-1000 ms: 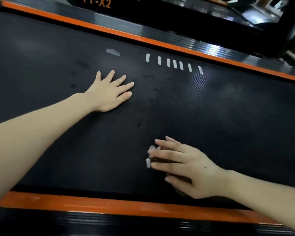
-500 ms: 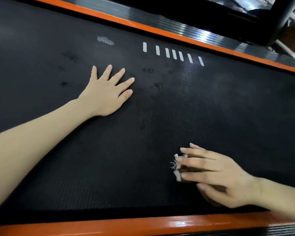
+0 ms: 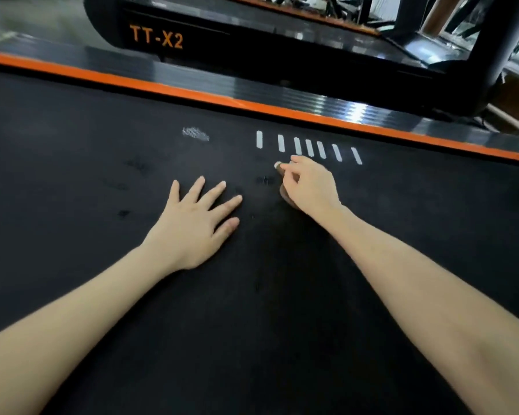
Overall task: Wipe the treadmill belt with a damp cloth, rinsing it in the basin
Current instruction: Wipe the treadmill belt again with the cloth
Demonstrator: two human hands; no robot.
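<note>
Your right hand point(image 3: 309, 184) sits just on your side of the row of 7 white dashes point(image 3: 309, 147) printed on the treadmill belt point(image 3: 252, 324). Its fingers are curled in and bunched tight on the cloth point(image 3: 278, 165). Only a small pale tip of the cloth pokes out past your fingertips, at the left end of the dashes and just short of them; the rest is hidden under the hand, pressed against the belt.

Your left hand point(image 3: 198, 226) lies to the left of the dashes and nearer you, palm down, fingers straight and spread, resting flat on the belt and holding nothing.

A dark spot point(image 3: 265, 180) marks the belt just below the left end of the dashes, between your 2 hands. A grey smudge point(image 3: 196, 133) lies left of the dashes, level with them. Beyond the dashes runs the orange stripe point(image 3: 252, 106), then the ribbed black side rail point(image 3: 282, 94), and further beyond a second treadmill point(image 3: 156, 37) lettered TT-X2.
</note>
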